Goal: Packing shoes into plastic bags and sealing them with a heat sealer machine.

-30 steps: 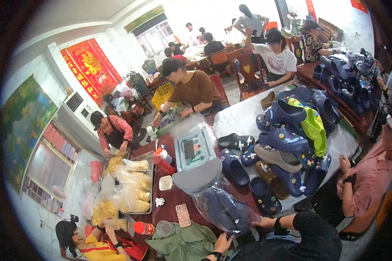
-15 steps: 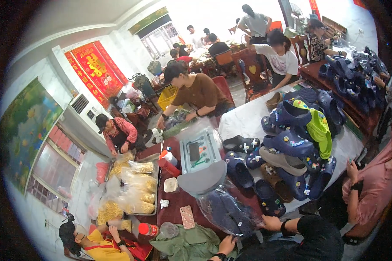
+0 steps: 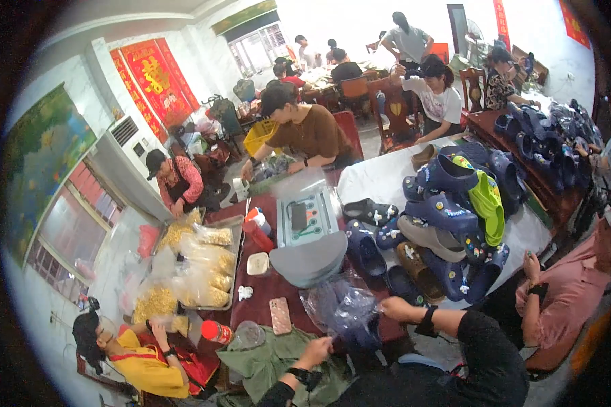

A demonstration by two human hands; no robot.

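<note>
A clear plastic bag [image 3: 339, 298] with navy clogs [image 3: 361, 334] in it lies at the front edge of the dark red table, before a grey machine with a rounded front [image 3: 311, 261]. My right hand [image 3: 400, 309] is closed on the bag's right edge. At its lower left edge my left hand [image 3: 315, 352] is closed, fingertips pinching the plastic. Part of the clogs is blurred behind the shiny film. Green cloth [image 3: 278, 363] lies beneath and beside my left forearm.
Clogs [image 3: 445, 217] are piled on a white-covered table to the right. A phone [image 3: 280, 316], a red-lidded jar [image 3: 216, 332] and a white tub [image 3: 258, 264] stand left. Bags of yellow pieces [image 3: 207, 278] fill a tray. Co-workers sit all around, one close at my right.
Both hands have risen from the table's front edge, my left moving left and my right up. The bag is now pulled up and bunched nearer the machine. The view has shifted slightly.
</note>
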